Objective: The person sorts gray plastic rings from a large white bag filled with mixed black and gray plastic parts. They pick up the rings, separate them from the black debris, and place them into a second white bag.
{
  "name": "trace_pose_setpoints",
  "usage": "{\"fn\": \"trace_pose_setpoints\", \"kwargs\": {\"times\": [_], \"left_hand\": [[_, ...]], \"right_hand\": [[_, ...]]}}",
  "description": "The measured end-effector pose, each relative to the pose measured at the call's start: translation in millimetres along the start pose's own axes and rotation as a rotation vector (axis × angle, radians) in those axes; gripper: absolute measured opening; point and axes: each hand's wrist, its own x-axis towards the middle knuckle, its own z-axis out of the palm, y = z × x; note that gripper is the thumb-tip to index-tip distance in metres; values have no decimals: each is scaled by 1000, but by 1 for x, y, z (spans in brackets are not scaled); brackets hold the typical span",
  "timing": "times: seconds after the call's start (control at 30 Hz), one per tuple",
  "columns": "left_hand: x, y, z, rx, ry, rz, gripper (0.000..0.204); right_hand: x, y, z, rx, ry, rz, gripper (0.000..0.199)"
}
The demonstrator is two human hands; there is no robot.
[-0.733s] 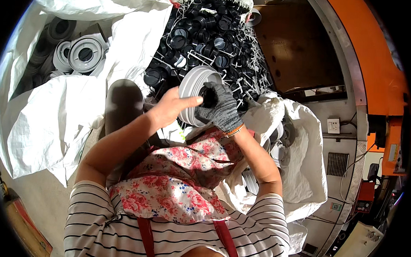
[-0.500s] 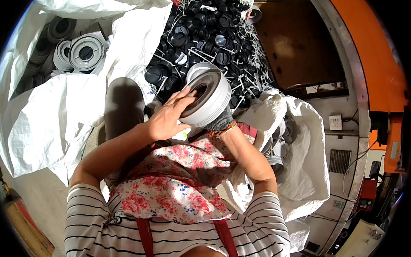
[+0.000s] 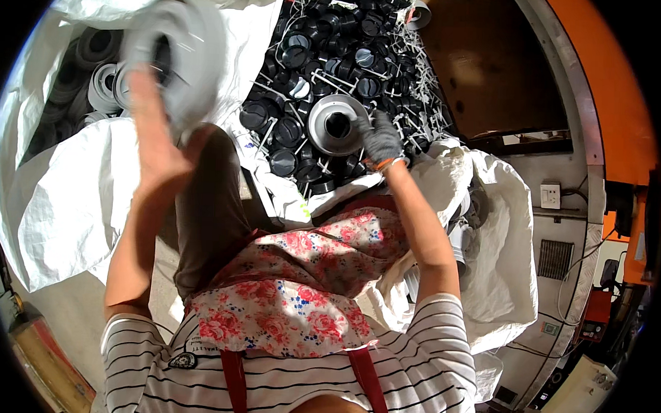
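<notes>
My bare left hand (image 3: 158,138) is lifted toward the sack on the left, blurred by motion. Its fingers overlap a large grey plastic ring (image 3: 197,63), also smeared, and its thumb lies near the ring's lower edge, so I appear to hold it. Another grey plastic ring (image 3: 319,124), round with a dark centre hole, lies on a pile of black caps (image 3: 289,136). My right hand (image 3: 382,140), in a dark grey glove, reaches to the right rim of that ring with fingers extended. Whether the fingertips press on the rim cannot be made out.
A white woven sack (image 3: 61,197) on the left contains several grey rings. Another white sack (image 3: 499,263) at the right holds grey parts. Thin white plastic stems are mixed among the caps. A brown panel (image 3: 488,74) and orange machinery (image 3: 625,107) stand at the far right.
My left hand has swung far left and up with the ring that both hands were on. The right hand has left that ring and moved to the one on the pile.
</notes>
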Motion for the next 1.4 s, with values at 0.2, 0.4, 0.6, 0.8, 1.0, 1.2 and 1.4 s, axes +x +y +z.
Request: {"fn": "trace_pose_setpoints", "kwargs": {"times": [0.2, 0.4, 0.6, 0.8, 1.0, 1.2, 1.4], "left_hand": [[-20, -16, 65, -810, -234, -453, 53], [6, 19, 109, -1419, -337, -885, 64], [10, 5, 119, -1693, -284, -1097, 34], [7, 2, 135, -1433, -152, -1118, 40], [-2, -2, 140, -1426, 45, -1097, 37], [5, 9, 131, -1478, -64, -1123, 34], [-2, 23, 117, -1867, -388, -1023, 27]], "right_hand": [[59, 110, 69, -585, -215, -126, 39], [23, -16, 4, 49, -333, -38, 30], [84, -18, 76, -41, -302, -49, 48], [119, 27, 198, -434, -301, -191, 53], [87, -17, 134, 329, -287, -57, 34], [24, -89, 15, 184, -57, -358, 14], [-26, -108, 7, 376, -172, -290, 54]]}}
